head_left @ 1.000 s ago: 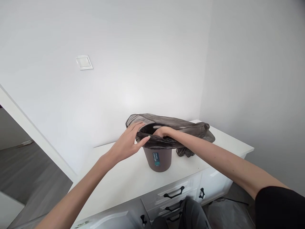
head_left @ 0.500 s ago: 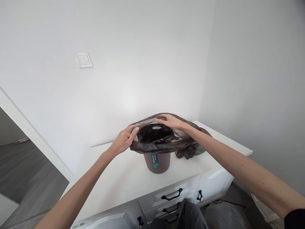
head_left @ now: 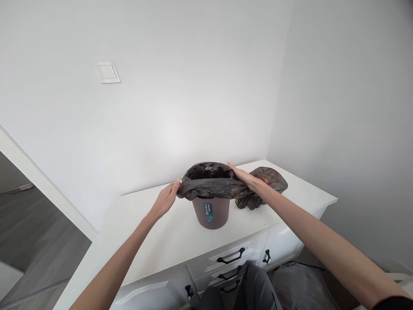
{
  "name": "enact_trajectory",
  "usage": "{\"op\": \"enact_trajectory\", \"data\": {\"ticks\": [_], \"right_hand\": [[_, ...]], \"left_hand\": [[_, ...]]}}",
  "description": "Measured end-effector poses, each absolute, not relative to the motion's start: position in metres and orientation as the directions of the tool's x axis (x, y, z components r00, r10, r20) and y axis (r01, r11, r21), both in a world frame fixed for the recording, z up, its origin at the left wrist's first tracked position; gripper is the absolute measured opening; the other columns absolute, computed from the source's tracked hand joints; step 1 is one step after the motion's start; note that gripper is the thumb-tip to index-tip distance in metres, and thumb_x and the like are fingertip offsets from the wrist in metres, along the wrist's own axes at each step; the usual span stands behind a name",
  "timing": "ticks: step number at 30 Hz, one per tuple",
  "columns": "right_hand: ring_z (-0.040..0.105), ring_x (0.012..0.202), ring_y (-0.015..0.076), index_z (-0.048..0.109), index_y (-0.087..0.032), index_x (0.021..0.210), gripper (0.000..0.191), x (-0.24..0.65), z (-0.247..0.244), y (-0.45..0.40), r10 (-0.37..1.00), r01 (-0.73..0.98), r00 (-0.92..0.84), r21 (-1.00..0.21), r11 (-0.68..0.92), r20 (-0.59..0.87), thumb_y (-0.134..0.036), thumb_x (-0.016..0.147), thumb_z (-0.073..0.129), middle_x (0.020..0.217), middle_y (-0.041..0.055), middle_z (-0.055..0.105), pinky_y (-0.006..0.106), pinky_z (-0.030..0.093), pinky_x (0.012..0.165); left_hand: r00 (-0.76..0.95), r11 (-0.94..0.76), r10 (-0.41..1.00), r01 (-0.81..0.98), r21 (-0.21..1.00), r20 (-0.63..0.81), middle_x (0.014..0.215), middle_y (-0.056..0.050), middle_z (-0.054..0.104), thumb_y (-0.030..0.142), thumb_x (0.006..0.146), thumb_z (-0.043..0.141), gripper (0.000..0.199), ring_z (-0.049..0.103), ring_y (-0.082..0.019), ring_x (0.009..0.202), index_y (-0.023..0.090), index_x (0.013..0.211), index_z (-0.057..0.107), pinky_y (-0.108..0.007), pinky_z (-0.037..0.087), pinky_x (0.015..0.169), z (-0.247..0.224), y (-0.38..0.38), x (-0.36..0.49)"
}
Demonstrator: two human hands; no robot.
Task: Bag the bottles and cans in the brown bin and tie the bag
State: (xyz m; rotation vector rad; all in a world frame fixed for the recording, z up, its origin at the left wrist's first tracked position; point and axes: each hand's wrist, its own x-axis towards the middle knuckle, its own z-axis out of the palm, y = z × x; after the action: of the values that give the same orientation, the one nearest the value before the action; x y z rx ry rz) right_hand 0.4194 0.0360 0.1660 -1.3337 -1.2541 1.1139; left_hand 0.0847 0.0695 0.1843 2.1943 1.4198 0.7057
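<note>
A brown plastic bin [head_left: 211, 215] with a blue-green label stands upright on the white cabinet top. A dark, thin bin bag [head_left: 213, 188] lines it, its edge folded outward over the rim and hanging loose at the front. At the left of the rim, my left hand [head_left: 167, 199] is closed, pinching the bag's edge between thumb and fingers. My right hand [head_left: 242, 175] lies along the right side of the rim against the bag, its visible fingers stretched out; the thumb is hidden. Beside the bin, partly behind my right wrist, rests a crumpled dark plastic bag [head_left: 270, 177] with reddish contents or print.
The white cabinet [head_left: 155, 241] has drawers and doors with black handles [head_left: 231, 256]. Walls rise behind and to the right, with a light switch [head_left: 108, 72] at left. A clear plastic bag [head_left: 300, 284] lies on the floor at lower right.
The bag's wide-spread mouth has come down and folded around the bin's rim. My right hand has moved from inside the opening to its right side; my left hand is slightly lower.
</note>
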Motion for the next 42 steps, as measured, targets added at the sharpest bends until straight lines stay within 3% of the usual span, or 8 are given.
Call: {"op": "enact_trajectory", "data": {"ticks": [4, 6, 9, 15, 21, 25, 31, 42], "right_hand": [[0.062, 0.130, 0.0310, 0.064, -0.029, 0.136, 0.054, 0.414, 0.146, -0.009, 0.927, 0.265, 0.194, -0.927, 0.265, 0.320, -0.066, 0.099, 0.051, 0.140, 0.0080, 0.067, 0.049, 0.048, 0.114], [0.063, 0.125, 0.0290, 0.061, -0.028, 0.135, 0.044, 0.410, 0.125, -0.030, 0.786, 0.422, 0.275, -0.804, 0.419, 0.554, -0.055, 0.100, 0.054, 0.136, 0.0107, 0.066, 0.048, 0.051, 0.109], [0.066, 0.115, 0.0284, 0.065, -0.025, 0.122, 0.028, 0.406, 0.087, -0.052, 0.646, 0.661, 0.102, -0.537, 0.524, 0.757, -0.040, 0.100, 0.058, 0.121, 0.0126, 0.068, 0.048, 0.055, 0.102], [0.068, 0.114, 0.0285, 0.071, -0.026, 0.114, 0.023, 0.411, 0.063, -0.073, 0.631, 0.731, -0.510, -0.093, 0.676, 0.585, -0.023, 0.100, 0.054, 0.114, 0.0100, 0.073, 0.048, 0.058, 0.096], [0.067, 0.118, 0.0297, 0.064, -0.031, 0.135, 0.036, 0.407, 0.108, -0.081, 0.609, 0.800, -0.322, -0.135, 0.585, 0.725, -0.025, 0.102, 0.050, 0.130, 0.0112, 0.069, 0.051, 0.055, 0.102], [0.054, 0.136, 0.0331, 0.056, -0.029, 0.145, 0.045, 0.390, 0.139, -0.059, 0.647, 0.807, -0.313, -0.165, 0.567, 0.695, -0.043, 0.102, 0.056, 0.142, 0.0122, 0.063, 0.056, 0.041, 0.117], [0.066, 0.106, 0.0266, 0.073, -0.026, 0.111, 0.037, 0.377, 0.156, 0.003, 0.694, 0.773, -0.359, -0.217, 0.596, 0.624, -0.053, 0.105, 0.048, 0.106, 0.0070, 0.075, 0.052, 0.031, 0.121], [0.063, 0.113, 0.0366, 0.076, -0.024, 0.115, 0.037, 0.435, 0.167, 0.128, 0.866, 0.945, -0.085, -0.237, 0.227, 0.492, -0.051, 0.100, 0.056, 0.112, 0.0142, 0.076, 0.053, 0.038, 0.107]], "left_hand": [[0.492, -0.662, 0.749, 0.579, 0.475, 0.443, 0.138, -0.010, 0.065, 0.057, 0.100, 0.047, 0.041, 0.062, -0.027, 0.122, 0.024, 0.106, 0.069, -0.038, 0.054, 0.099, 0.170, 0.038, 0.071], [0.574, -0.771, 0.628, 0.551, 0.320, 0.525, 0.141, -0.013, 0.061, 0.046, 0.098, 0.056, 0.027, 0.060, -0.028, 0.127, 0.023, 0.103, 0.069, -0.039, 0.054, 0.100, 0.160, 0.024, 0.067], [0.635, -0.820, 0.497, 0.566, 0.082, 0.592, 0.145, -0.015, 0.055, 0.032, 0.100, 0.056, 0.016, 0.054, -0.030, 0.136, 0.022, 0.101, 0.068, -0.045, 0.052, 0.106, 0.140, 0.014, 0.064], [0.720, -0.779, 0.558, 0.626, -0.041, 0.412, 0.172, -0.009, 0.025, 0.039, 0.103, 0.051, 0.033, 0.030, -0.037, 0.156, 0.029, 0.132, 0.065, -0.058, 0.040, 0.120, 0.081, 0.023, 0.039], [0.653, -0.690, 0.720, 0.712, 0.130, 0.235, 0.178, -0.003, 0.007, 0.047, 0.106, 0.044, 0.067, 0.023, -0.033, 0.160, 0.042, 0.166, 0.017, -0.054, 0.038, 0.123, 0.026, 0.014, -0.010], [0.498, -0.551, 0.827, 0.810, 0.201, 0.259, 0.175, -0.008, 0.022, 0.051, 0.106, 0.040, 0.062, 0.029, -0.031, 0.158, 0.032, 0.164, 0.029, -0.054, 0.037, 0.124, 0.005, 0.016, -0.026], [0.412, -0.476, 0.863, 0.856, 0.200, 0.293, 0.164, -0.010, 0.046, 0.052, 0.107, 0.035, 0.057, 0.037, -0.030, 0.155, 0.022, 0.152, 0.050, -0.052, 0.039, 0.124, -0.007, 0.025, -0.030], [0.447, -0.492, 0.855, 0.859, 0.140, 0.261, 0.166, -0.005, 0.043, 0.048, 0.108, 0.035, 0.054, 0.035, -0.026, 0.156, 0.026, 0.156, 0.045, -0.050, 0.036, 0.127, -0.009, 0.023, -0.030]]}}
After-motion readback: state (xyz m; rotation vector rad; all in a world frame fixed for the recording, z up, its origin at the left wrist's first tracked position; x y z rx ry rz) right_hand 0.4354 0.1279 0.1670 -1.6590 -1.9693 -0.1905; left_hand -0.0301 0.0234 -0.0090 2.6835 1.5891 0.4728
